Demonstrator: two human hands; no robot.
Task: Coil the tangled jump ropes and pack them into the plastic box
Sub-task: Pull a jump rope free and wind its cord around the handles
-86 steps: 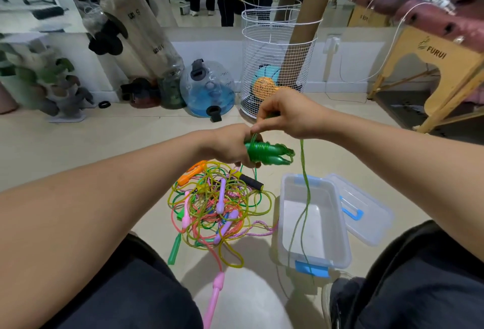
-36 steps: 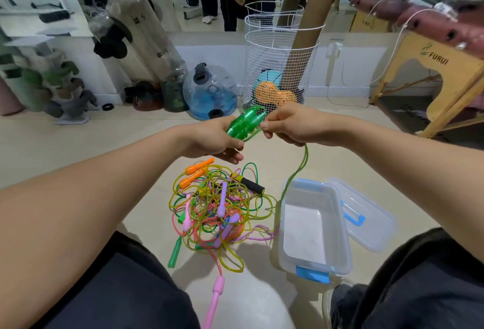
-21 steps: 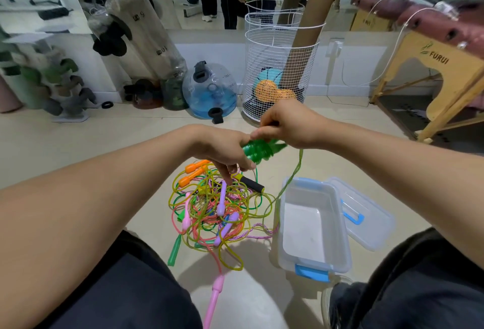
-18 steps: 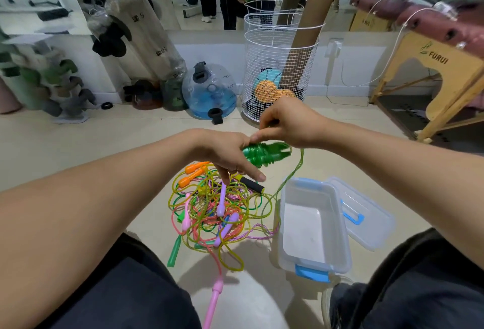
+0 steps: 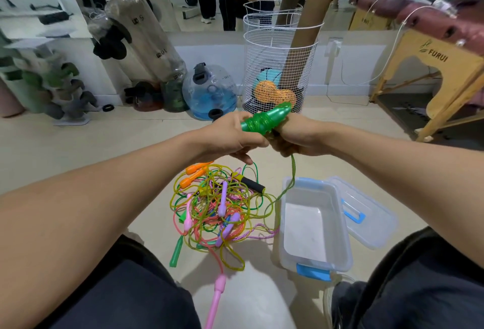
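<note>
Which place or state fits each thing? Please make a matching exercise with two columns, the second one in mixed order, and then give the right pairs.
Column one:
1. green handles
2. plastic box
3. lid
4. tangled ropes

Column two:
A. lying on the floor to the right of the box
B. held up in both hands, cord wound around them
C. heaped on the floor to the left of the box
D. open, with no rope coiled inside

Pairs: 1-B, 2-D, 3-A, 4-C
</note>
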